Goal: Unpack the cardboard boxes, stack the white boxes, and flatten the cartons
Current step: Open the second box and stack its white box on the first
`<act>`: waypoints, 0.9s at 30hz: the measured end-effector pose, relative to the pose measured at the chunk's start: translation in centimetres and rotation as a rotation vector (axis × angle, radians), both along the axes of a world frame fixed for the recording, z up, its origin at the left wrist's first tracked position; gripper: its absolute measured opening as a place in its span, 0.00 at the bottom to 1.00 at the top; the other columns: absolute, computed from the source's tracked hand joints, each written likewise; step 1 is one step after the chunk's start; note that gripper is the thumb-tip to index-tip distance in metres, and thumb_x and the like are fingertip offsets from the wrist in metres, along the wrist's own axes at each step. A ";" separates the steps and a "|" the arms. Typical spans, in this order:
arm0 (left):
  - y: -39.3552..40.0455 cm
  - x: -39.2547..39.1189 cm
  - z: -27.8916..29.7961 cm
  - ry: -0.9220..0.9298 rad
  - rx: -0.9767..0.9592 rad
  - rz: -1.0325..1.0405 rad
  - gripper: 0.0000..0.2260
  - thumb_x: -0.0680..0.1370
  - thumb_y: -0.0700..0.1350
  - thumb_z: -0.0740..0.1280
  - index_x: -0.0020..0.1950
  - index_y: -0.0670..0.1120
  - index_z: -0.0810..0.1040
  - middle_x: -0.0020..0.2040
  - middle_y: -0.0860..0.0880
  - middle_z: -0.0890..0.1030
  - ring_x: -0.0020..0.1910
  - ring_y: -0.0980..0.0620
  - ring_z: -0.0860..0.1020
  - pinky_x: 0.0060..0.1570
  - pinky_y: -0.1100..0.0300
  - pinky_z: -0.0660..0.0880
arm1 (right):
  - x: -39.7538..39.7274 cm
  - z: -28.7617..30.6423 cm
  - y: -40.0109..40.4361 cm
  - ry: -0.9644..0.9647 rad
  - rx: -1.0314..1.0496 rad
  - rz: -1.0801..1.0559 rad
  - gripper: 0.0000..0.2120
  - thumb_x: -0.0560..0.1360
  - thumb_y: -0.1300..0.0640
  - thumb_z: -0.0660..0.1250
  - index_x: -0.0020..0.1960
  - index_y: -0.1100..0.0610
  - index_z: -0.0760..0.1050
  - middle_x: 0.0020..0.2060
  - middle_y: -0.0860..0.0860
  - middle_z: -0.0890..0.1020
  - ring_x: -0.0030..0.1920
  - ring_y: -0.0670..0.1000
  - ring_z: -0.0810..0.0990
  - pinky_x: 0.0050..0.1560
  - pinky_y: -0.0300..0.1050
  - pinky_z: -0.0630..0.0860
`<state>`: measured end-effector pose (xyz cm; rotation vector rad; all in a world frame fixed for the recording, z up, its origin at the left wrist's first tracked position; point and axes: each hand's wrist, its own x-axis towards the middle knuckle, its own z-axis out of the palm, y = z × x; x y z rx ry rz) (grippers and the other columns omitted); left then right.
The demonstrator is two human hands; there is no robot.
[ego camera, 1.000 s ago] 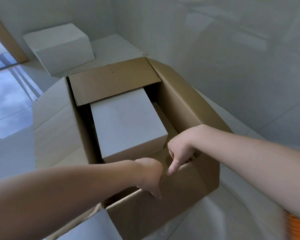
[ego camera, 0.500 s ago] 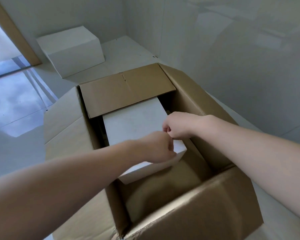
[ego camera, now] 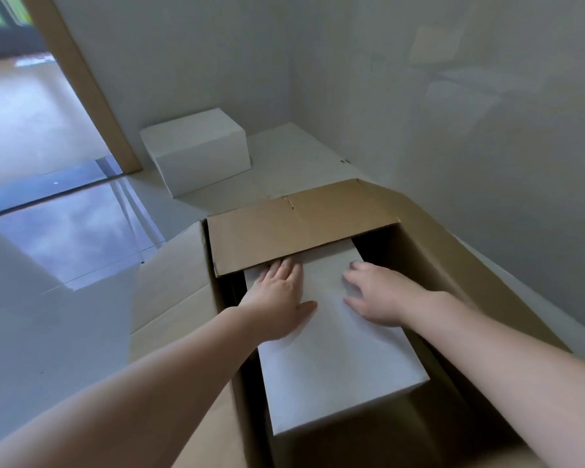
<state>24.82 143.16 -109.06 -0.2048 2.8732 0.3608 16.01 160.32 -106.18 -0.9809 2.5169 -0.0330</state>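
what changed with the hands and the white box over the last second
Both hands left the carton's near flap and reached in: left hand and right hand now lie flat on the white box inside the carton. That box stays inside; the second white box stays by the wall.

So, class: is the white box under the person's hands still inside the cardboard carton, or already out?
Inside. The white box sits between the carton walls, its far end under the far flap.
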 end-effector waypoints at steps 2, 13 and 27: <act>-0.8 -0.2 1.1 0.114 -0.041 -0.003 0.31 0.80 0.58 0.57 0.77 0.45 0.50 0.79 0.47 0.49 0.77 0.46 0.48 0.73 0.51 0.51 | -0.3 0.4 -0.5 0.030 -0.016 0.041 0.22 0.79 0.47 0.58 0.70 0.55 0.66 0.70 0.54 0.64 0.66 0.55 0.70 0.63 0.51 0.71; -9.3 -9.2 5.2 0.250 -0.243 0.076 0.35 0.77 0.46 0.62 0.78 0.48 0.46 0.78 0.45 0.36 0.76 0.46 0.36 0.74 0.49 0.39 | -5.0 3.6 -7.1 0.136 -0.143 0.046 0.26 0.80 0.50 0.58 0.77 0.51 0.57 0.77 0.53 0.54 0.76 0.54 0.55 0.72 0.50 0.62; -13.9 -12.6 0.0 -0.053 -0.106 0.329 0.32 0.73 0.50 0.64 0.75 0.51 0.57 0.72 0.48 0.65 0.72 0.43 0.62 0.68 0.50 0.61 | -6.5 0.7 -5.4 0.099 0.014 -0.032 0.19 0.79 0.47 0.59 0.67 0.55 0.67 0.63 0.50 0.69 0.63 0.53 0.71 0.57 0.47 0.72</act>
